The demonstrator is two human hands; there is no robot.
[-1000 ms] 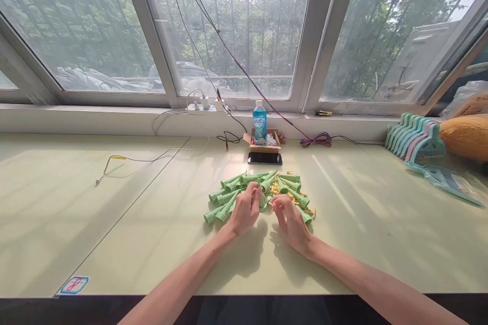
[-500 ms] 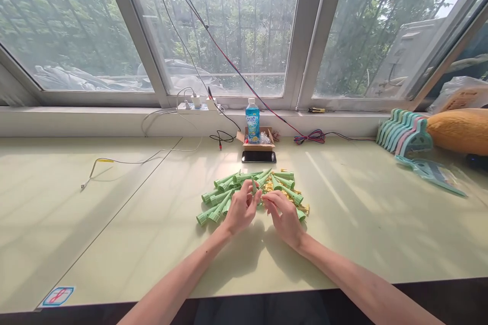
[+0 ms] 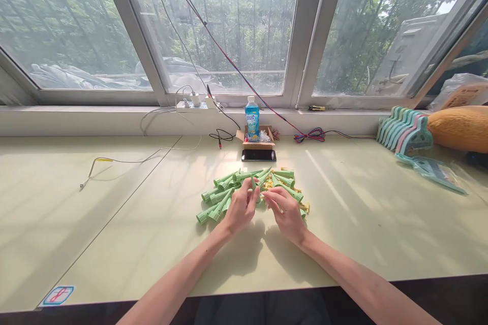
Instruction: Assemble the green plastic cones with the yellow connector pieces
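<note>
A pile of several green cone-shaped plastic pieces [image 3: 223,194] lies on the pale green table [image 3: 152,223], mixed with small yellow plastic parts [image 3: 305,207]. My left hand [image 3: 240,209] is closed on one green cone that sticks up between its fingers. My right hand [image 3: 285,212] is right beside it, fingertips pinched on something small that I cannot make out. Both hands hover over the near edge of the pile, almost touching each other.
Behind the pile lie a black phone [image 3: 258,155], a small cardboard box [image 3: 262,138] and a blue drink bottle [image 3: 252,118]. Cables [image 3: 310,135] and a power strip [image 3: 193,105] run along the sill. Stacked pastel hangers [image 3: 406,132] and a yellow cushion [image 3: 459,128] sit far right.
The view has shifted slightly. My left hand has raised a green cone from the pile, and my right hand's fingertips have closed in toward it.
</note>
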